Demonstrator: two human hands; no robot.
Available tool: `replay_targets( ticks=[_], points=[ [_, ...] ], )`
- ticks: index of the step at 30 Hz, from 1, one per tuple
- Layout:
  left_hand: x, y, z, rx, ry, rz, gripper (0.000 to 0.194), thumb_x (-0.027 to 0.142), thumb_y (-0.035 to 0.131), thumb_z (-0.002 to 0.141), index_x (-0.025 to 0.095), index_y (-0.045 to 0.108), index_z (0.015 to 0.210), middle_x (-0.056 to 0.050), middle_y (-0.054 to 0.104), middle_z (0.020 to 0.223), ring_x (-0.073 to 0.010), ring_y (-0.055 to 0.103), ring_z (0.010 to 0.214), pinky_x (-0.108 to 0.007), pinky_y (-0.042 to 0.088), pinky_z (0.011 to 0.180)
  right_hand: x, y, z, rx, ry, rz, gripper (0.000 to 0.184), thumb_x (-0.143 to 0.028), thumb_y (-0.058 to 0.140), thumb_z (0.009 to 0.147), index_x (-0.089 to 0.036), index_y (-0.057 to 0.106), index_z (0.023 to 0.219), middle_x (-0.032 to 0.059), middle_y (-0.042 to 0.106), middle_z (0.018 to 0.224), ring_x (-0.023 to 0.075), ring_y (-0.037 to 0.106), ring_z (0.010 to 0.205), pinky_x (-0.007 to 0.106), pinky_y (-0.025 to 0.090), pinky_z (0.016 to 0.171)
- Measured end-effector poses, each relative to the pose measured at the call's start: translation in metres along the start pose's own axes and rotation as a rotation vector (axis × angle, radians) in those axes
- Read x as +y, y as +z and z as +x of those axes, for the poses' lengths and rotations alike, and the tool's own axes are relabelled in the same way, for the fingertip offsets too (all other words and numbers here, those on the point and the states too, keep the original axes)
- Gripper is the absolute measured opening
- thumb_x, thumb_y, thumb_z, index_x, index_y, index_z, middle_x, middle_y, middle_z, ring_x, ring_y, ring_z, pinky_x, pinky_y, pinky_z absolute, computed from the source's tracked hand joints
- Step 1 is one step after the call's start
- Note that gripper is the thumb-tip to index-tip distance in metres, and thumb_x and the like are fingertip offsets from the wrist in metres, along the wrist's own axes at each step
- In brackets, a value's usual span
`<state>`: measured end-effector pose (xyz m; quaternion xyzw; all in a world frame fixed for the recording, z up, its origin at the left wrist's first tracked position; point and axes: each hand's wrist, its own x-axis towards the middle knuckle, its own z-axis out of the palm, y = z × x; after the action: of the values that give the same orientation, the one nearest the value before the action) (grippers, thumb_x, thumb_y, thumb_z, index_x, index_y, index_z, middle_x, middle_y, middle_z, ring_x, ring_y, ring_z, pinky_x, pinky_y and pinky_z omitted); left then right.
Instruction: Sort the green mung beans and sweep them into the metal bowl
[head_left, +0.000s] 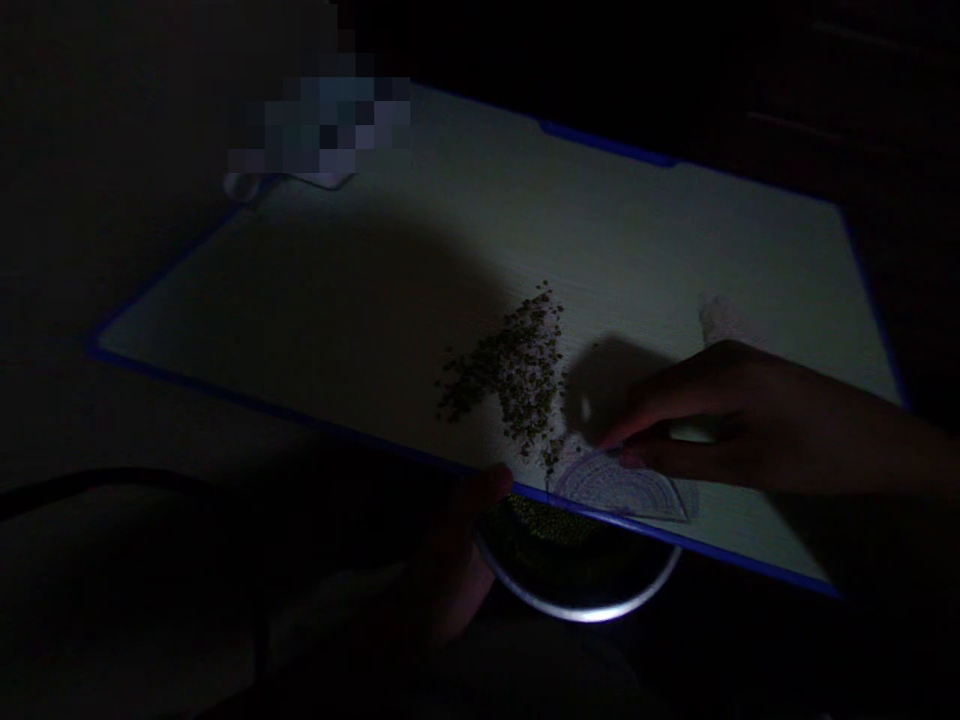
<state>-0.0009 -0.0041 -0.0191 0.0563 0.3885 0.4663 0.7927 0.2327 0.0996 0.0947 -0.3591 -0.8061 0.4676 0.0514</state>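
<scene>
The scene is very dark. A heap of small green-brown seeds (517, 375) lies on a pale table with a blue edge (315, 425). My right hand (690, 420) rests on the table beside the heap, its fingertips pressed onto a clear half-round protractor (626, 487) at the front edge. My left hand (457, 570) is below the table's edge, its fingers closed on the rim of a round metal bowl (585, 600) that holds more seeds. The bowl sits just under the edge, below the protractor.
A small white object (289, 183) lies at the table's far left corner under a blurred patch. A pale crumpled thing (724, 320) lies behind my right hand. All around the table is black.
</scene>
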Motion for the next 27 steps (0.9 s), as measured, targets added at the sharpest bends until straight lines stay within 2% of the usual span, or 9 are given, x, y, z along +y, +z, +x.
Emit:
replay_targets(
  ticks=[6,11,14,17,19,27],
  points=[
    [-0.005,-0.010,0.005,-0.051,-0.055,-0.043,0.026,0.040,0.075,0.088,0.023,0.085,0.104,-0.006,0.085,0.120,-0.0378,0.057,0.144,-0.053,0.035,0.126,0.009,-0.008,-0.007,0.111,0.072,-0.076,0.031,-0.047,0.069,0.098,-0.025,0.083,0.114,0.0023,0.085,0.098,0.0177,0.079,0.083,0.027,0.056,0.072],
    [-0.004,-0.009,0.006,-0.083,-0.044,-0.047,0.024,0.040,0.079,0.085,0.025,0.085,0.103,-0.005,0.085,0.120,-0.0354,0.057,0.145,-0.050,0.036,0.126,0.012,-0.010,-0.008,0.179,0.054,-0.099,0.027,-0.045,0.073,0.095,-0.029,0.083,0.114,0.0006,0.085,0.098,0.0180,0.077,0.082,0.027,0.055,0.069],
    [-0.004,-0.008,0.006,-0.088,-0.043,-0.050,0.030,0.038,0.077,0.086,0.025,0.082,0.112,-0.005,0.085,0.119,-0.0338,0.060,0.142,-0.048,0.039,0.123,0.009,-0.005,-0.004,0.215,0.036,-0.083,0.025,-0.045,0.072,0.096,-0.029,0.083,0.113,0.0005,0.084,0.098,0.0174,0.077,0.082,0.028,0.056,0.073],
    [-0.005,-0.009,0.005,-0.078,-0.026,-0.041,0.042,0.035,0.076,0.087,0.027,0.076,0.128,-0.005,0.085,0.120,-0.0328,0.061,0.141,-0.048,0.043,0.121,0.007,-0.002,-0.001,0.187,0.031,-0.062,0.028,-0.047,0.069,0.097,-0.028,0.082,0.113,0.0018,0.084,0.099,0.0186,0.077,0.083,0.030,0.058,0.075],
    [-0.005,-0.009,0.006,-0.087,-0.025,-0.040,0.044,0.034,0.075,0.088,0.026,0.074,0.131,-0.005,0.084,0.121,-0.0328,0.060,0.142,-0.047,0.044,0.119,0.007,-0.002,-0.002,0.149,0.039,-0.040,0.028,-0.047,0.070,0.097,-0.029,0.083,0.113,0.0020,0.084,0.102,0.0192,0.078,0.087,0.030,0.059,0.076],
    [-0.004,-0.007,0.005,-0.072,-0.028,-0.035,0.028,0.037,0.077,0.086,0.026,0.082,0.112,-0.004,0.086,0.118,-0.0334,0.060,0.142,-0.047,0.042,0.122,0.010,-0.008,-0.009,0.178,0.014,-0.090,0.023,-0.042,0.073,0.096,-0.030,0.083,0.113,0.0020,0.085,0.102,0.0181,0.078,0.086,0.028,0.057,0.076]
  ],
)
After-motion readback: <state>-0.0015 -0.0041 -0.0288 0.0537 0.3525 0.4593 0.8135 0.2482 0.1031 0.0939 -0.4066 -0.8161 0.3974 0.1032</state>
